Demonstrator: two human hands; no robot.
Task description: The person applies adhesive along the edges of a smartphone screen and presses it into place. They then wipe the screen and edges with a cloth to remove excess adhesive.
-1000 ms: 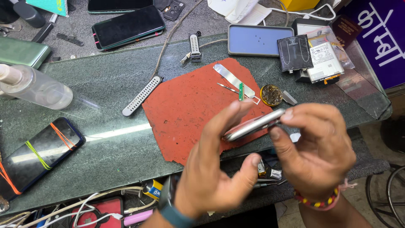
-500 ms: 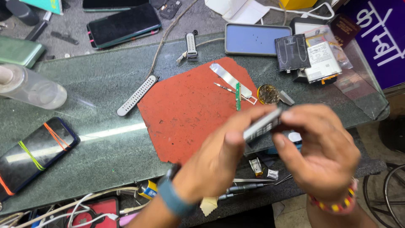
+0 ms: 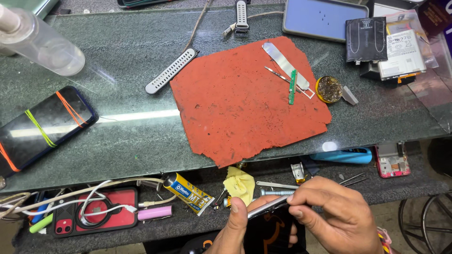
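**Thin phone held edge-on between both hands, below the red mat**

A slim phone (image 3: 266, 207), seen nearly edge-on with a silvery rim, is held low in the view, well below the red mat (image 3: 245, 99) and in front of the worktop (image 3: 117, 51). The left hand (image 3: 235, 230) is closed around the phone's lower end, its thumb pressed along the edge. The right hand (image 3: 336, 214) is closed on the upper end, the edge pinched between thumb and fingertips (image 3: 294, 197). Both grips are narrow and holding the phone; whether a tool is tucked in the right hand cannot be told.

For the work on the edge to go well, the phone is best kept steady by the left grip while only light, even pressure is applied by the right fingertips, so that the thin body is not bent. The seam is best kept turned toward the eye.

Relative to the grips, the phone spans the gap between the two hands, tilted up toward the right, its middle bare. Just below the red mat a yellow cloth (image 3: 239, 183) and a glue tube (image 3: 189, 192) are seen; on the mat's upper right a metal pry blade (image 3: 282, 61) is laid
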